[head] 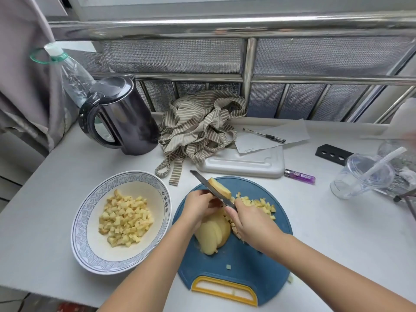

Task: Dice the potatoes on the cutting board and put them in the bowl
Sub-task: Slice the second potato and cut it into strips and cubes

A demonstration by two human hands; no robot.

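- The blue round cutting board (236,278) with a yellow handle lies at the near edge of the white table (326,233); everything below is placed from it.
- On the board's middle lies a peeled potato (212,236), cut into slices that lean on one another.
- The right hand (252,221) is over the board's right half, clamped round the handle of a knife (202,183); the dark blade slants away to the far left.
- One potato slice (220,188) rests against the blade's flat, above the board's far edge.
- The left hand (199,208) is over the board's far left part, fingers curled, tips at the blade. I cannot tell whether they pinch anything.
- The two hands are close together at the knife.
- A heap of potato cubes (258,202) sits on the board's far right part, with more along the right hand.
- Just left of the board stands a white bowl (83,212) with a blue rim, holding diced potato (126,218).
- Beyond the board: a striped cloth (198,127), a white tray (243,163), paper (281,136) and a pen (264,135).
- Far left beyond it: a dark kettle (121,115) and a plastic bottle (72,73).
- To its far right: a purple lighter (300,176) and a clear cup (360,176) with a straw.
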